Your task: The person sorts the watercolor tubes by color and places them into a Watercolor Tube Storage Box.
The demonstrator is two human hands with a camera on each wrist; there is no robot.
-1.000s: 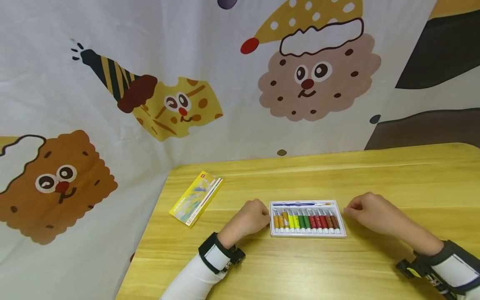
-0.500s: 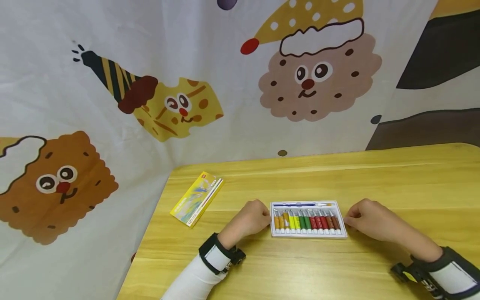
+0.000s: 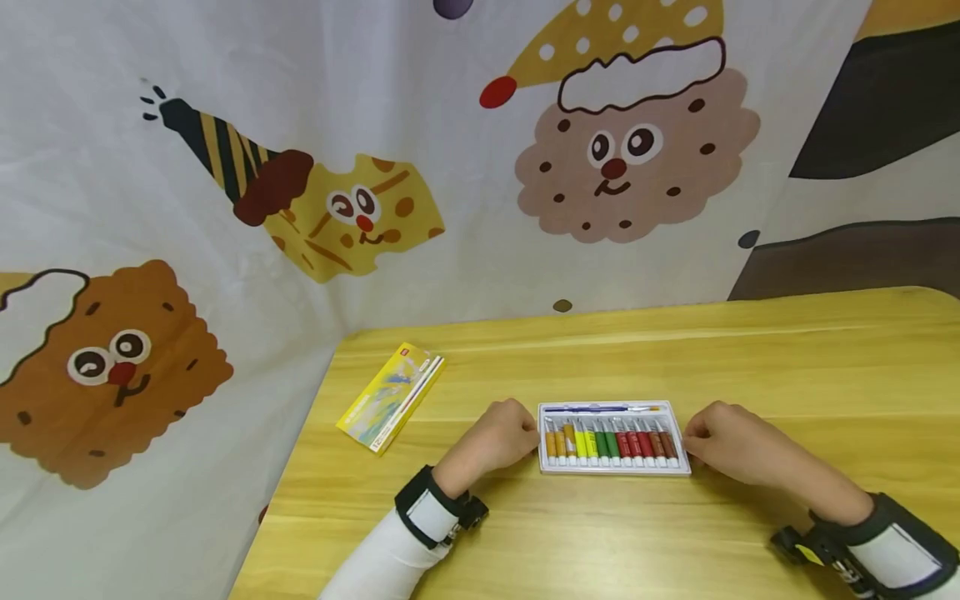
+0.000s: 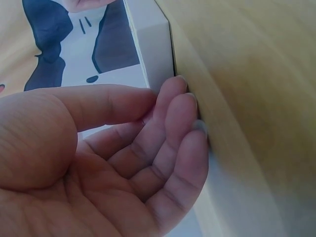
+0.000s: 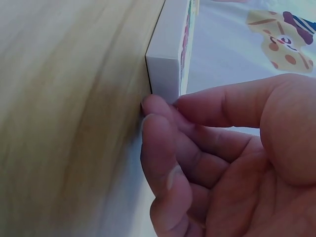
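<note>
A white tray of paint tubes (image 3: pixel 614 467) lies flat on the wooden table, its tubes running from ochre through yellow, green and red to brown. A thin blue-handled paintbrush (image 3: pixel 592 409) sits in the slot along its far side. At the tray's left end, my left hand (image 3: pixel 500 437) pinches the edge; the left wrist view shows its thumb and curled fingers meeting at the corner of the white side wall (image 4: pixel 157 54). My right hand (image 3: pixel 738 442) pinches the opposite end, thumb at the top rim and fingertips low by the table, as the right wrist view shows.
A yellow paint box (image 3: pixel 392 398) lies slanted on the table (image 3: pixel 570 542) to the left, beyond my left hand. Behind the table hangs a white curtain (image 3: pixel 465 275) printed with cartoon biscuits and cheese. Both wrists wear black straps with small cameras.
My right hand has moved slightly left and closed in on the tray's right end, where a small gap showed before. My left hand and the tray stay almost still.
</note>
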